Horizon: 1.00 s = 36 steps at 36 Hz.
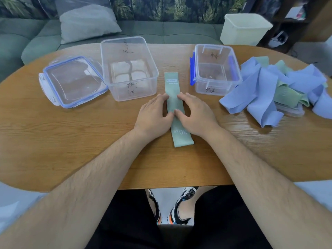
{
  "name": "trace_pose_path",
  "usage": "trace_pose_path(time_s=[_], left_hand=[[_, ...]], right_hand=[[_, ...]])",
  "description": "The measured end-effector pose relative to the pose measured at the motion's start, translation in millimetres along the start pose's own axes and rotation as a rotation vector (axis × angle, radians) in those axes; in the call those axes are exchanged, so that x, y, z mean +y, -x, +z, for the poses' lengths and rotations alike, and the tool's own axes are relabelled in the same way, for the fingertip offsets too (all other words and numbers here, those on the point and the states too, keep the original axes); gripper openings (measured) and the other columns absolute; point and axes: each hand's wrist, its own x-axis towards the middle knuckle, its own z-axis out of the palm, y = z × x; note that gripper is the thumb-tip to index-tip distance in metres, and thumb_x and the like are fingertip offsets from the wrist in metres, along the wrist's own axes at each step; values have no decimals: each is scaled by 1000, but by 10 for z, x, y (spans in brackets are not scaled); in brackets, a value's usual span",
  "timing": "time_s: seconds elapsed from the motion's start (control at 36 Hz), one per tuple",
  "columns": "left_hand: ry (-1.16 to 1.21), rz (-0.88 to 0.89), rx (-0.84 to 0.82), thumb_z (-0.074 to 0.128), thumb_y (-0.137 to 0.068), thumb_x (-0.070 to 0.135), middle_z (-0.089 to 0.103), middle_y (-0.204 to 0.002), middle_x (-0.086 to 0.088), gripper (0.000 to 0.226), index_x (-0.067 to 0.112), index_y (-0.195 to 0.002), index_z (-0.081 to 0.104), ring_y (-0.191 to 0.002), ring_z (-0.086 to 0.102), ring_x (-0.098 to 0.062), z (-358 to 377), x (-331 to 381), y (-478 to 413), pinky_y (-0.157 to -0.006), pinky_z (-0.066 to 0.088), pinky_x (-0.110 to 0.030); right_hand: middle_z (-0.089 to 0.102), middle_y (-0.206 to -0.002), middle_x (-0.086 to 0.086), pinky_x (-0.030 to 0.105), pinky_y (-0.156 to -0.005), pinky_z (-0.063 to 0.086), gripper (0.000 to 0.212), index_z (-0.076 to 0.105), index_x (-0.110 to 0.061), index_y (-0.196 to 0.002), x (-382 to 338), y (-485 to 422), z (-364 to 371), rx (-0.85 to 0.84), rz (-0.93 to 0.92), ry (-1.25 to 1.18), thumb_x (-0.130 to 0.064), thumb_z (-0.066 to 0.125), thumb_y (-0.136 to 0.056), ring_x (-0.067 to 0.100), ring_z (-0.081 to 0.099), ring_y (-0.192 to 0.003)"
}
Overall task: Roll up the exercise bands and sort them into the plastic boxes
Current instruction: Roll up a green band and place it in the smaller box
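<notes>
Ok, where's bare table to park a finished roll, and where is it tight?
Widest free patch: the table in front of the lid, left of the left hand. A smaller one lies nearside of the band pile, right of the right hand. Crowded: the green band between the large box and small box, with the pile against it.

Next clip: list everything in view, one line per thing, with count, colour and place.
table: 1, brown wood, foreground
flat band: 1, pale green, table centre
band pile: several, blue and green, table right
large box: 1, clear, left of flat band
small box: 1, clear with blue clasps, right of flat band
lid: 1, clear, blue-rimmed, table left
bin: 1, cream, behind table, right
cushion: 1, grey, background left
shoes: 2, black, white and orange, under table
left hand: 1, pressing flat band
right hand: 1, pressing flat band
</notes>
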Motion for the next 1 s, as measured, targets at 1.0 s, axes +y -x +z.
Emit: trace_pose_path(time_s=[1.0], left_hand=[[-43,64,25,56,-95,30,53,-149,-2,51,15,-144,48,-141,44,-19,-50,39,469,-117,34,-40]], right_hand=[[65,-127,-6,16,-102,37,33,70,-18,-123,-112,566,29,130,-23,-111,-29,67,-92,8,53,-123]])
